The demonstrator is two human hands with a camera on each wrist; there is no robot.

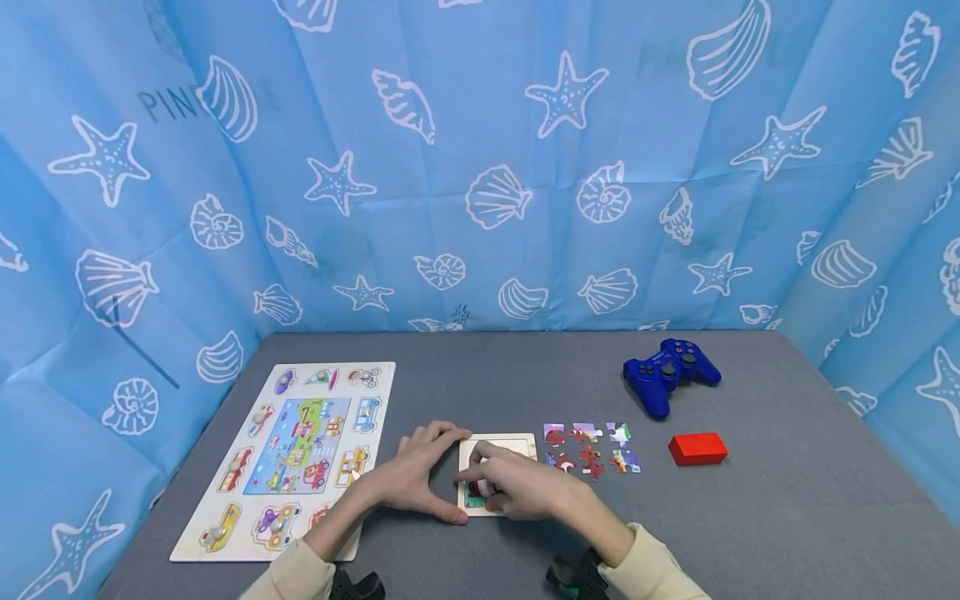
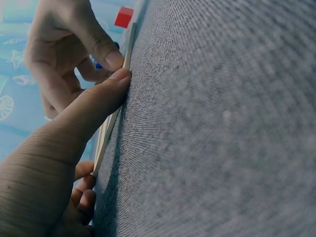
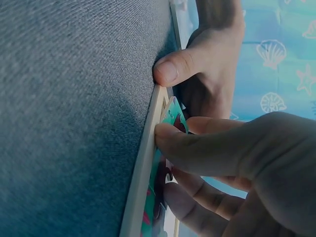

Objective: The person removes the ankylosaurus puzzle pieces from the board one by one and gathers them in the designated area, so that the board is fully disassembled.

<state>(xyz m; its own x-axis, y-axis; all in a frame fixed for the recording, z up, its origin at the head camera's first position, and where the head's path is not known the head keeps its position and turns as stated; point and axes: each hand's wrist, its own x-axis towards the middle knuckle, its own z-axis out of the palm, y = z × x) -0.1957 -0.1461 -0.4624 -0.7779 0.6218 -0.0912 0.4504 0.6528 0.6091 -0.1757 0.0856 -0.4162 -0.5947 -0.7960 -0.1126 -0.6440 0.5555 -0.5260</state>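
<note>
A small square wooden puzzle tray (image 1: 517, 437) lies on the grey table in front of the person. My left hand (image 1: 416, 473) spans its left side, thumb at the near corner and fingertips at the far one, gripping it by the edges. With my right hand (image 1: 528, 486), I pinch a green and dark red jigsaw piece (image 3: 173, 112) between thumb and forefinger. The piece is tilted up at the tray's near left corner. More printed pieces lie in the tray's near part, partly hidden by my right hand. Several loose jigsaw pieces (image 1: 590, 458) lie right of the tray.
At the left lies a large wooden peg puzzle board (image 1: 255, 492) with vehicle pieces, close by my left forearm. A blue game controller (image 1: 670, 373) and a red block (image 1: 698, 449) sit on the right side of the table. A blue shell-print curtain (image 1: 480, 233) hangs behind.
</note>
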